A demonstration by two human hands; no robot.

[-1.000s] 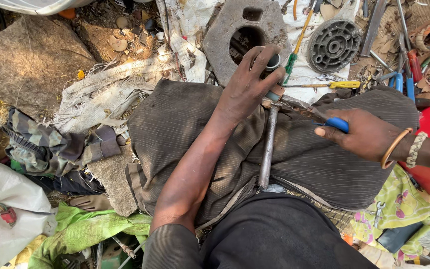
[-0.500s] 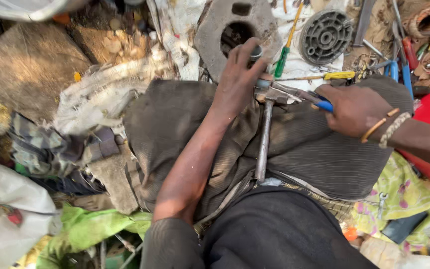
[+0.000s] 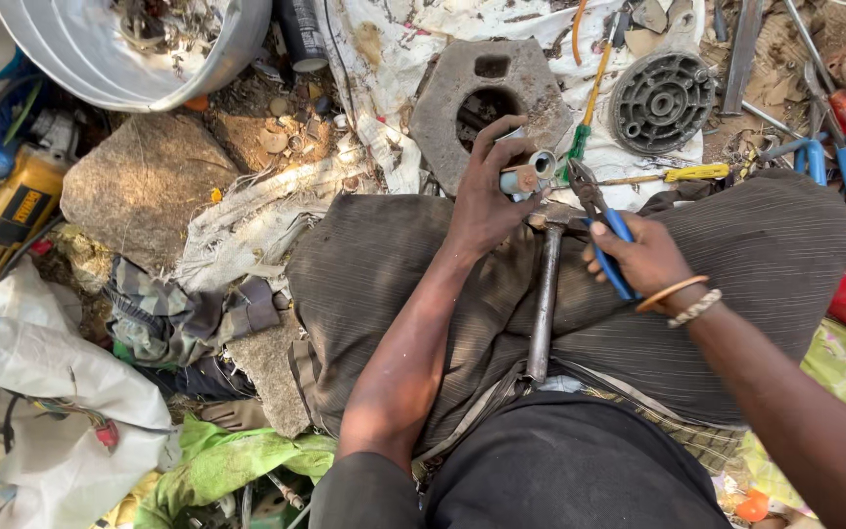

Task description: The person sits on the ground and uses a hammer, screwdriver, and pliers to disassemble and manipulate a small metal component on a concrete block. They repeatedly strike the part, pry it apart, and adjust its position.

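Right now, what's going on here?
A person sits on the ground amid scrap and tools. The left hand grips a small metal tube, its open end facing the camera. The right hand holds blue-handled pliers, their tip right beside the tube; whether they bite it is unclear. A hammer lies across the lap. A holed concrete block sits just beyond.

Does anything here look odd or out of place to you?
Yes: a hammer lies along the person's lap with its head up by the hands, as a makeshift anvil perhaps. The left hand holds a small metal tube above it; the right hand grips blue-handled pliers. Tools lie scattered on the dirt.
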